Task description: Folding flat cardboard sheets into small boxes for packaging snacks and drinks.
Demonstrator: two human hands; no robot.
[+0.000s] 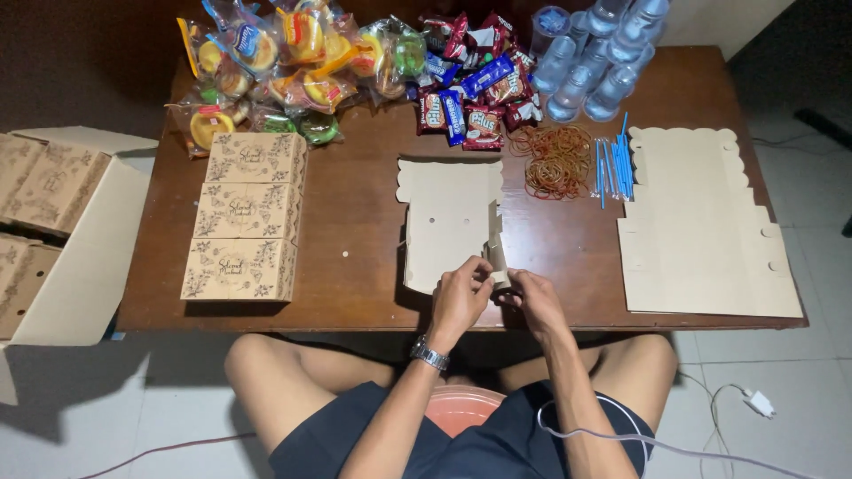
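Pinching the raised side flap of the flat box blank (448,222) between my left hand (459,297) and right hand (530,297), I keep it at the table edge (355,321), braced flat; three finished boxes (244,215) stand left

Half-folded tan cardboard box blank (446,222), table's near edge.

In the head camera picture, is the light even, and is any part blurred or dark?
Head view: light falls fairly evenly on the brown table; both hands, left hand and right hand, and the flat cardboard box look sharp. The folded boxes cast a short shadow at the table's near edge. The top left corner is dark. The plastic cups show little glare.
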